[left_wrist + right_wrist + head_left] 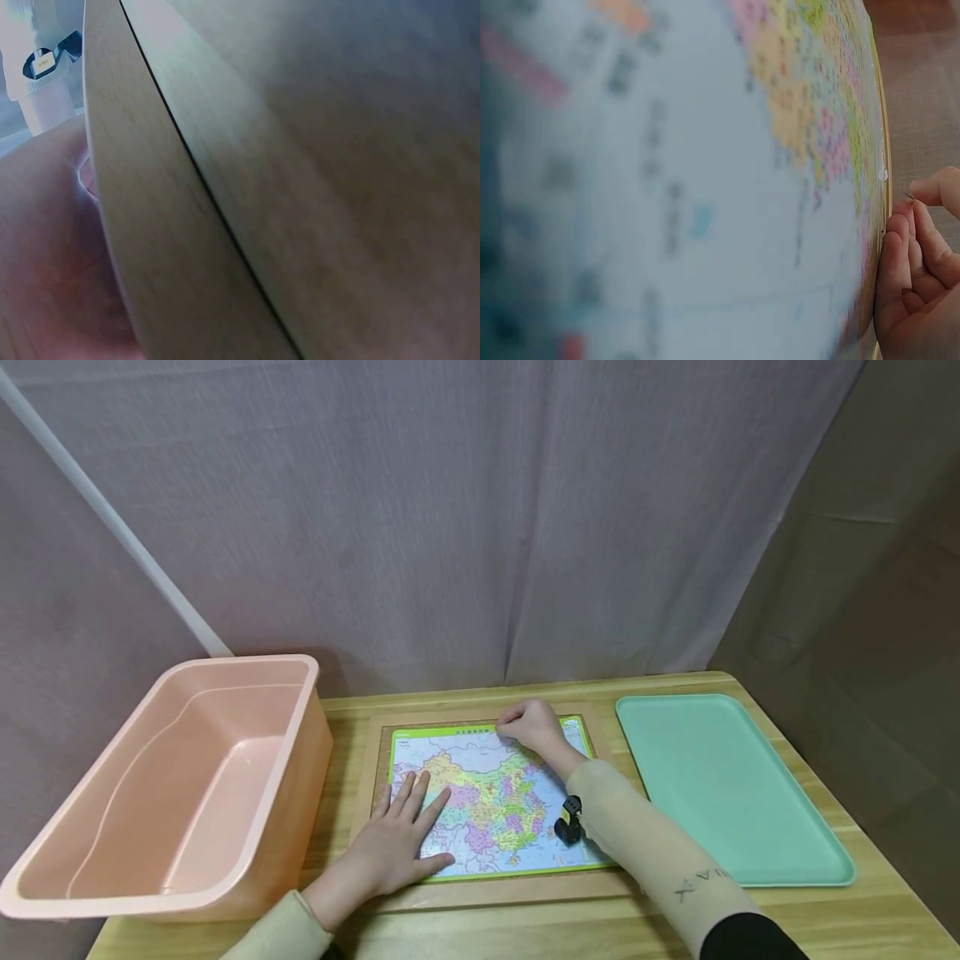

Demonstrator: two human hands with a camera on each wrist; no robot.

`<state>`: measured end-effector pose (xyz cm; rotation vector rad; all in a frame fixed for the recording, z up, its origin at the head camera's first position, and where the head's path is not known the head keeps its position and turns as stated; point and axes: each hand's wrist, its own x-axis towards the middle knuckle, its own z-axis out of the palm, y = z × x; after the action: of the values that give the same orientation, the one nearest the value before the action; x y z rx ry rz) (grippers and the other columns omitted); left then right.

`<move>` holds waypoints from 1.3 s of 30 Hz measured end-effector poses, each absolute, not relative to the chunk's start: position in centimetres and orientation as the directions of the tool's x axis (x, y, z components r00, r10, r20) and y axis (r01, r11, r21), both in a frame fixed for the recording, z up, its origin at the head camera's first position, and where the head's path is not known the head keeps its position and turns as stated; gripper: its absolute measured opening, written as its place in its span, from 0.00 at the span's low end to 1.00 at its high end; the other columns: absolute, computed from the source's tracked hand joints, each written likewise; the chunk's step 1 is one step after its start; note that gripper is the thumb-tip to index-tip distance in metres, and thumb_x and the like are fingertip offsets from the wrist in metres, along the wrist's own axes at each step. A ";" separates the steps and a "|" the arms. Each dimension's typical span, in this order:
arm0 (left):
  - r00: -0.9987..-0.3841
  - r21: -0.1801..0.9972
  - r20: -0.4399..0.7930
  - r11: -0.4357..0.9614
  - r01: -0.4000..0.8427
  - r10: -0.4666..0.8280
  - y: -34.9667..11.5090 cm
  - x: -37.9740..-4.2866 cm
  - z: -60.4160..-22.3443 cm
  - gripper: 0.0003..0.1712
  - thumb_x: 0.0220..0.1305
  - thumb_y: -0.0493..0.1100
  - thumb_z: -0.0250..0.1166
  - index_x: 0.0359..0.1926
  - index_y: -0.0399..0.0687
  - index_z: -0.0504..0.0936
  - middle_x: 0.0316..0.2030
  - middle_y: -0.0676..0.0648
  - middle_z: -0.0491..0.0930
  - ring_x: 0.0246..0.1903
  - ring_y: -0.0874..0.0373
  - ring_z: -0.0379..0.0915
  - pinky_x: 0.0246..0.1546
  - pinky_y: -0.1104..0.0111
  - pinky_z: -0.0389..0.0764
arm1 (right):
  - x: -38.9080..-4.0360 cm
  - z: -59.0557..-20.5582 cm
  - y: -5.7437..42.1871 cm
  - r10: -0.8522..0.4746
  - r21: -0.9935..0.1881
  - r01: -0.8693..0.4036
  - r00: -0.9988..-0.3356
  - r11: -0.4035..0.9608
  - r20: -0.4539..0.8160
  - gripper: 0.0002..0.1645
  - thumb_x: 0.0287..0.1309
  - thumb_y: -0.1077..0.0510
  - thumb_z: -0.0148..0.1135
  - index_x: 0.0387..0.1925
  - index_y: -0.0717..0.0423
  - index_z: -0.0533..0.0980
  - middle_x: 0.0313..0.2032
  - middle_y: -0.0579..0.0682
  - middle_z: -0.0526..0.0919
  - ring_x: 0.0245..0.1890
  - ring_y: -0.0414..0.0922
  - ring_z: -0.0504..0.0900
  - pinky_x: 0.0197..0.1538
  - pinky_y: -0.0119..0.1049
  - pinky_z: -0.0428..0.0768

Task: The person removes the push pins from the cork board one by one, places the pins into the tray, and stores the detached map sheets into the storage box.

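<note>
A colourful map of China with a green border lies in a brown board frame on the table. My left hand rests flat on the map's lower left part, fingers spread. Near the map's top edge, my right hand has its fingers curled. In the right wrist view, the thumb and forefinger of the right hand pinch a small thin piece, seen edge-on; its kind cannot be made out. The left wrist view shows part of the left hand beside the wooden surface.
A deep pink plastic tub stands at the left of the wooden table. To the right lies a flat mint-green tray. A grey curtain hangs behind the table.
</note>
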<state>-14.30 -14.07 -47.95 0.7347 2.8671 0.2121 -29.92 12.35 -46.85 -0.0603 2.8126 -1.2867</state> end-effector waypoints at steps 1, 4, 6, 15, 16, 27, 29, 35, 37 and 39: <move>-0.863 0.179 -0.133 0.868 0.463 0.487 -14.1 -14.3 -48.0 0.54 0.72 0.77 0.53 0.87 0.61 0.47 0.86 0.37 0.39 0.85 0.36 0.35 0.81 0.34 0.45 | -30.0 -46.9 12.4 -0.055 -0.760 -0.016 -0.998 0.650 -0.026 0.06 0.57 0.57 0.75 0.34 0.56 0.91 0.41 0.55 0.93 0.42 0.49 0.88 0.46 0.41 0.84; -0.862 0.176 -0.134 0.868 0.465 0.489 -14.1 -14.4 -48.0 0.53 0.73 0.77 0.53 0.87 0.61 0.46 0.86 0.37 0.38 0.85 0.36 0.35 0.81 0.34 0.45 | -30.1 -47.0 12.6 -0.057 -0.773 -0.016 -0.998 0.634 -0.026 0.06 0.57 0.58 0.75 0.35 0.57 0.91 0.41 0.55 0.93 0.41 0.48 0.88 0.44 0.39 0.83; -0.861 0.173 -0.133 0.867 0.467 0.491 -14.1 -14.5 -48.0 0.53 0.73 0.77 0.53 0.87 0.61 0.46 0.86 0.37 0.38 0.85 0.36 0.35 0.81 0.33 0.45 | -30.2 -47.1 12.7 -0.060 -0.782 -0.015 -0.998 0.623 -0.029 0.06 0.58 0.58 0.75 0.35 0.57 0.91 0.41 0.55 0.93 0.41 0.48 0.88 0.44 0.38 0.84; -0.860 0.175 -0.128 0.865 0.471 0.494 -14.1 -14.6 -48.0 0.53 0.73 0.77 0.53 0.87 0.60 0.47 0.86 0.37 0.39 0.85 0.36 0.36 0.81 0.33 0.46 | -30.0 -46.2 13.2 -0.067 -0.822 0.028 -0.995 0.568 -0.080 0.07 0.62 0.58 0.73 0.39 0.56 0.91 0.45 0.55 0.92 0.43 0.48 0.87 0.45 0.38 0.84; -0.860 0.178 -0.130 0.865 0.469 0.493 -14.1 -14.6 -47.9 0.53 0.73 0.77 0.53 0.87 0.60 0.47 0.86 0.37 0.39 0.85 0.36 0.36 0.81 0.33 0.46 | -30.0 -46.2 13.3 -0.068 -0.824 0.030 -0.994 0.565 -0.083 0.07 0.62 0.57 0.73 0.39 0.56 0.90 0.45 0.55 0.92 0.43 0.48 0.87 0.45 0.38 0.84; -0.862 0.183 -0.131 0.866 0.465 0.491 -14.0 -14.8 -47.9 0.54 0.73 0.76 0.54 0.87 0.60 0.47 0.86 0.36 0.39 0.85 0.36 0.36 0.81 0.33 0.46 | -29.8 -46.5 13.9 -0.046 -0.833 0.050 -0.995 0.552 -0.091 0.07 0.62 0.58 0.74 0.39 0.57 0.90 0.44 0.56 0.92 0.37 0.45 0.84 0.39 0.33 0.80; -0.863 0.181 -0.129 0.867 0.464 0.489 -14.0 -14.8 -48.0 0.53 0.73 0.77 0.53 0.87 0.60 0.47 0.86 0.37 0.39 0.85 0.36 0.36 0.81 0.33 0.46 | -29.7 -46.5 14.1 -0.044 -0.831 0.048 -0.995 0.554 -0.087 0.07 0.62 0.58 0.75 0.38 0.57 0.90 0.44 0.55 0.92 0.37 0.44 0.83 0.39 0.33 0.80; -0.862 0.184 -0.114 0.863 0.470 0.494 -13.9 -15.0 -47.9 0.53 0.73 0.76 0.54 0.87 0.59 0.49 0.86 0.36 0.41 0.85 0.35 0.37 0.81 0.33 0.48 | -29.6 -46.7 14.7 -0.032 -0.831 0.049 -0.996 0.554 -0.080 0.09 0.62 0.57 0.74 0.41 0.57 0.90 0.44 0.55 0.92 0.38 0.44 0.83 0.38 0.31 0.79; -0.861 0.187 -0.111 0.861 0.473 0.496 -13.9 -15.0 -47.9 0.53 0.73 0.76 0.54 0.87 0.59 0.49 0.86 0.36 0.41 0.85 0.35 0.38 0.81 0.33 0.48 | -29.4 -46.4 14.8 -0.021 -0.829 0.060 -0.996 0.556 -0.086 0.09 0.61 0.57 0.74 0.42 0.58 0.90 0.44 0.56 0.92 0.39 0.45 0.83 0.38 0.31 0.78; -0.860 0.192 -0.110 0.860 0.473 0.498 -13.9 -15.0 -47.9 0.53 0.73 0.76 0.54 0.87 0.59 0.49 0.86 0.36 0.41 0.85 0.35 0.38 0.81 0.33 0.48 | -29.3 -46.3 15.0 -0.011 -0.825 0.066 -0.996 0.561 -0.088 0.09 0.61 0.58 0.75 0.41 0.58 0.90 0.43 0.55 0.92 0.37 0.44 0.83 0.37 0.30 0.78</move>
<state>-15.04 -13.88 -47.93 0.7568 2.8781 0.2369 -29.29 15.04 -46.30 0.0478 2.7018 -1.4326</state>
